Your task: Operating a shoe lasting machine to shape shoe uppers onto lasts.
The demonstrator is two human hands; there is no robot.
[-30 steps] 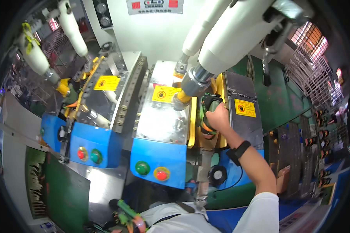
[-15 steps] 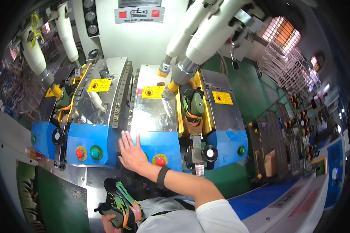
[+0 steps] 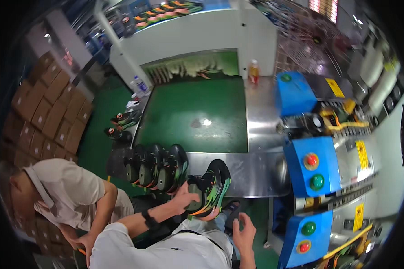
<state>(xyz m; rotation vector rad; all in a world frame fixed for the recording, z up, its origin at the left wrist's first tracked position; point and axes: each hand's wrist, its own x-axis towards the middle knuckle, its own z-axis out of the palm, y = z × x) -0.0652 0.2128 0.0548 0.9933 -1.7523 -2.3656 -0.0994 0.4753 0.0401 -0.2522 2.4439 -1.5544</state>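
Note:
My left hand (image 3: 185, 198), at the end of a banded wrist, grips a black sports shoe (image 3: 216, 184) with green and orange streaks. The fingers close round the grey-green last (image 3: 194, 197) that fills its opening, and the toe points away from me. My right hand (image 3: 243, 233) is a little way off to the lower right of the shoe, fingers apart and holding nothing. Left of the held shoe, three similar shoes on lasts (image 3: 173, 170) stand side by side on the metal bench edge (image 3: 256, 175).
Past the bench edge lies a green conveyor belt (image 3: 193, 112) leading to a fringed opening. Blue machine housings (image 3: 312, 166) with red and green buttons line the right. A co-worker (image 3: 72, 193) bends at the left, before stacked cartons (image 3: 49, 112). A drink bottle (image 3: 254, 71) stands beyond.
My view has swung left, from the machines to the conveyor. A hand that lay against a blue housing is off it. The shoe has moved from low beside my body to above the bench edge.

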